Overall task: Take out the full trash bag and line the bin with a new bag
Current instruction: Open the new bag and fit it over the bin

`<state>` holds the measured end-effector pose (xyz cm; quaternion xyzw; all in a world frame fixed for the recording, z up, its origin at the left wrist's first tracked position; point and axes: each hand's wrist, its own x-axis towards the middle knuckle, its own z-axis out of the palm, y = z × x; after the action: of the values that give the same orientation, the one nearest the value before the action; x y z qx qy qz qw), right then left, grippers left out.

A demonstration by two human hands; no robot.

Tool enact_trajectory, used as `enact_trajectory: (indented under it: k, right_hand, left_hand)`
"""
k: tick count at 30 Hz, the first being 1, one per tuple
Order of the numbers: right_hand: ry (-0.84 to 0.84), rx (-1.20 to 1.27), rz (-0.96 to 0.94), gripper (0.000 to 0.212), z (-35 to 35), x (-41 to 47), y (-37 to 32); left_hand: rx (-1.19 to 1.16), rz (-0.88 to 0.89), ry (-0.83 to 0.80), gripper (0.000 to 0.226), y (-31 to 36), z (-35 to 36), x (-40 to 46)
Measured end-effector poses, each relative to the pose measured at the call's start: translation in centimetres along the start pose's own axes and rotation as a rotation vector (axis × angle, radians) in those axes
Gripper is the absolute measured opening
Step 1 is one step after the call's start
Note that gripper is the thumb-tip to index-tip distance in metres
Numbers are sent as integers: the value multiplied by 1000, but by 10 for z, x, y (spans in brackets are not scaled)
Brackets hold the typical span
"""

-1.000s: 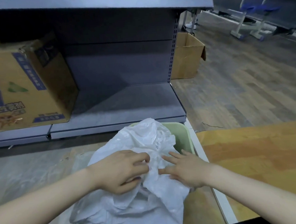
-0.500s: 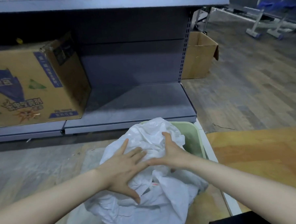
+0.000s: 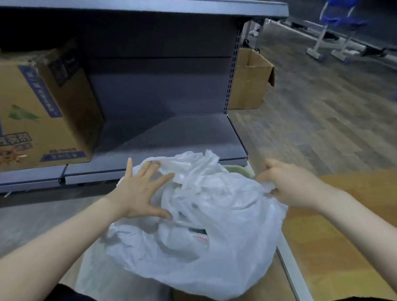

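So far, judging by how things lie, the job looks to be at its start: the crumpled white plastic trash bag bulges over the pale green plastic bin, of which only a sliver of rim shows at the far right edge, so whether the bag sits fully inside cannot be told. The left hand lies spread, fingers straight, flat on the bag's upper left, holding nothing. The right hand has its fingers curled, pinching a fold of the bag's edge on the right side. The mouth is loosely gathered and not tied, with a dark gap and a red-marked scrap visible within. Lifting the bag out, and lining the bin, both seem left to do; no fresh bag is in sight.

An orange-brown wooden desk runs along the right. Ahead stands a grey metal shelf unit carrying a printed brown cardboard box; an open plain cardboard box stands on the wood-plank floor beyond it.
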<state>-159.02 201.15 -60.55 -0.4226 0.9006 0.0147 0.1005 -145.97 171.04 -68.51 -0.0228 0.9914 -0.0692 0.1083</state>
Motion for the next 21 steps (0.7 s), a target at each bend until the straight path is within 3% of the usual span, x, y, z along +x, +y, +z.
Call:
enact_trajectory:
  k: [3,6,7,9,11,13,17,18,19,21]
  right_hand:
    - [-197,-165,249,25,15,-2,25]
    - [-496,-83,490,11,33,-8,51]
    - [-568,-27,562,18,36,-11,57]
    - [-645,53,644,54,32,-16,68]
    - [-523,83,612,94,21,-17,77]
    - [-259,176,508,112,0,-16,72]
    - [645,329,31,71,-42,-23,0]
    - [774,352,-148,64,-47,-27,-25]
    - [778,340,-341,57,-45,-33,-53]
    - [546,207,-708,46,-19,-40,-100]
  left_hand:
    - [19,-19,2,127,1,6,9]
    - [28,-38,-8,129,2,10,17]
    - [29,-39,-11,129,1,12,19]
    - [33,-34,-12,129,1,12,20]
    - [37,-12,-2,128,3,9,19]
    - [41,9,11,127,7,4,17]
    - [84,45,40,121,16,-10,13]
    - [92,68,85,118,19,-15,11]
    - [138,95,127,112,22,-18,9]
    - [203,144,189,97,26,-19,9]
